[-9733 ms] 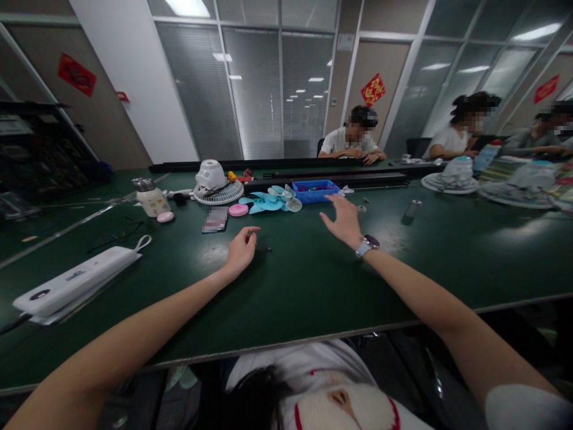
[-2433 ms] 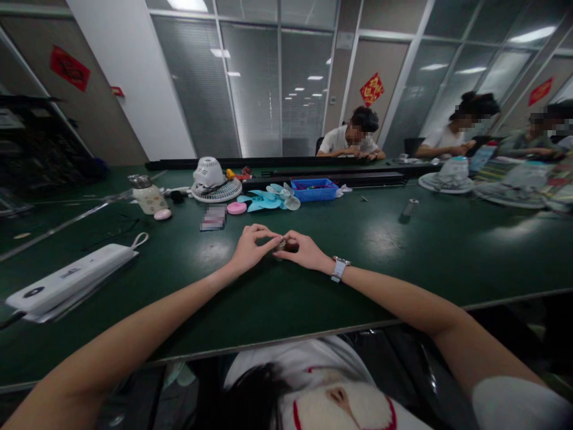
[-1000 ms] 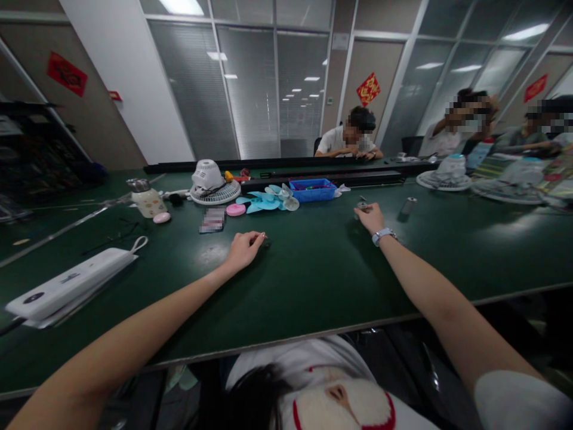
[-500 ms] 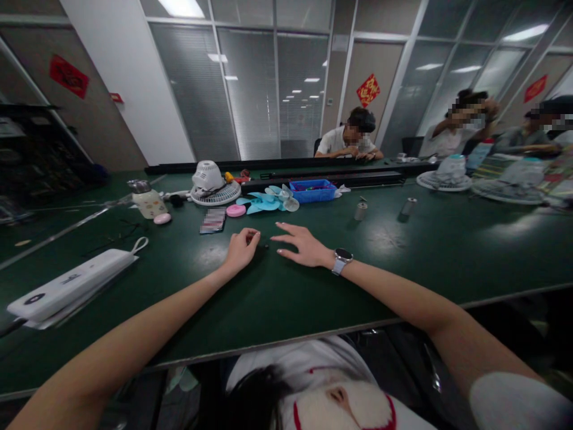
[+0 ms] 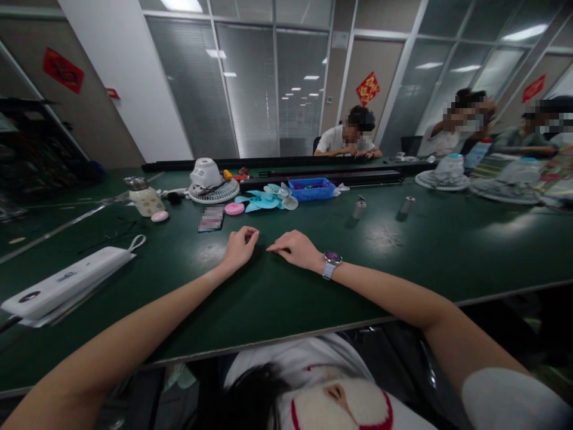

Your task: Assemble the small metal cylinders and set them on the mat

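Above the green table [image 5: 277,298], my left hand [image 5: 240,246] has its thumb and fingers pinched together; whatever is between the fingertips is too small to make out. Just to its right, my right hand [image 5: 299,249] has its fingers drawn together and pointing left, down at the table surface. What its fingertips hold is hidden or too small to tell. A narrow gap separates the two hands. Beyond them lie light blue fan blades [image 5: 264,199], a pink round object [image 5: 234,208] and a phone [image 5: 210,219].
A white fan part [image 5: 206,176] and a blue tray [image 5: 312,189] stand at the back. Left are a power strip [image 5: 71,280] and a bottle [image 5: 145,198]. Two metal cylinders, one here [image 5: 359,209], stand right. Several people sit across the table.
My right hand has drawn its spread fingers together and lowered them toward the table. The small dark object seen between the hands is no longer visible. My left hand stays pinched.
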A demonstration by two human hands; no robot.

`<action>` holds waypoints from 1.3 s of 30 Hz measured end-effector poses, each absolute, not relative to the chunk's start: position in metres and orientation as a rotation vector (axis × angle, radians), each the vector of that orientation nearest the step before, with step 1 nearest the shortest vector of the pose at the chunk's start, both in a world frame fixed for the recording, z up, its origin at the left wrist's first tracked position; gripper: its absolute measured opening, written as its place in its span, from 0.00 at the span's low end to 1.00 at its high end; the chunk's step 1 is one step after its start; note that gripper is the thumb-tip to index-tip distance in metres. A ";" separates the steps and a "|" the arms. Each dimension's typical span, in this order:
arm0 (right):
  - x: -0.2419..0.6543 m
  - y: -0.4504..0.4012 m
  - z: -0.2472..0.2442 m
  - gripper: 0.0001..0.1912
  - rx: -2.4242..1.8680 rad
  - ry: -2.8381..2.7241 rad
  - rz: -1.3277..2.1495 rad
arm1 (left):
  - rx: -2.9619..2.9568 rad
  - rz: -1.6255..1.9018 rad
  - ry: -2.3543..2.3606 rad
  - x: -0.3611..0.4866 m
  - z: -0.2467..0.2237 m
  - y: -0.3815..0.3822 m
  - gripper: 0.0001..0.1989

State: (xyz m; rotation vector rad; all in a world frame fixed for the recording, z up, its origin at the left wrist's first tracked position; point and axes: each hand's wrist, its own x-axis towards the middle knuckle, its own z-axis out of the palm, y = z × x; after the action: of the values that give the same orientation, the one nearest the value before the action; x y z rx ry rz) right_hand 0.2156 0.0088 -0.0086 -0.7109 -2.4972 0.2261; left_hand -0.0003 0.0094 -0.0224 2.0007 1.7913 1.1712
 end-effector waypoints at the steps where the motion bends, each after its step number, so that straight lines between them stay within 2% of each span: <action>1: 0.219 0.009 -0.006 0.16 -0.719 -2.464 0.235 | 2.005 1.165 1.794 0.000 -0.022 0.009 0.13; 4: 0.243 0.020 0.004 0.17 -0.816 -2.336 0.177 | 2.013 1.149 1.798 -0.001 -0.023 0.009 0.13; 10: 0.338 0.080 0.024 0.18 -1.405 -1.835 -0.353 | 2.018 1.129 1.797 -0.001 -0.024 0.009 0.12; 13: 0.381 0.103 0.021 0.18 -1.630 -1.684 -0.469 | 2.018 1.117 1.794 -0.001 -0.023 0.009 0.12; 21: 0.407 0.114 0.005 0.17 -1.720 -1.586 -0.355 | 2.009 1.112 1.771 0.000 -0.021 0.008 0.11; 39: 0.410 0.118 0.007 0.16 -1.849 -1.568 -0.417 | 2.022 1.108 1.789 0.001 -0.019 0.006 0.11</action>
State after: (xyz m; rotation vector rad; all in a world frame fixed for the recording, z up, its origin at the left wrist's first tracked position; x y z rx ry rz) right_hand 0.4099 0.1176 0.0069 -1.8493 -1.5685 -0.4169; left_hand 0.0011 0.0061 -0.0192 2.0224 1.7885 1.1078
